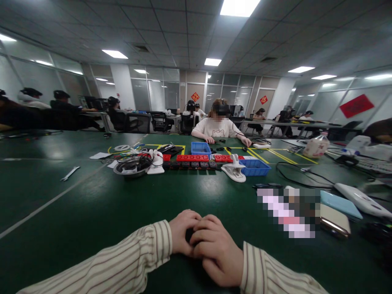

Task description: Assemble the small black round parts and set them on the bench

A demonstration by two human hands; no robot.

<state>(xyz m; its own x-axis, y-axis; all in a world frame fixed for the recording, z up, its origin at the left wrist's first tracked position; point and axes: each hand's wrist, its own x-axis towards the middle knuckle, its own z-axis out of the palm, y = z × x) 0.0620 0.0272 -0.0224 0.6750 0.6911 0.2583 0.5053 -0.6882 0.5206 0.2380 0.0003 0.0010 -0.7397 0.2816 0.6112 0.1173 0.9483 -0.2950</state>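
My left hand (183,230) and my right hand (218,250) meet over the near part of the green table (116,208). The fingers of both are bent, and those of my right hand lie against the fingertips of my left. A small dark gap shows between my left thumb and fingers. Whatever they hold, if anything, is hidden. Farther off, ahead of my hands, stand red and black socket-like blocks (192,158) in a row. A white clamp-shaped piece (235,170) is at the right end of that row.
Beyond the row sits a blue bin (200,148), with another blue tray (254,167) to the right. A metal bowl (130,170) of cables and a wrench (70,173) lie left. Phones and a white device (363,199) lie right. A person (217,126) sits opposite.
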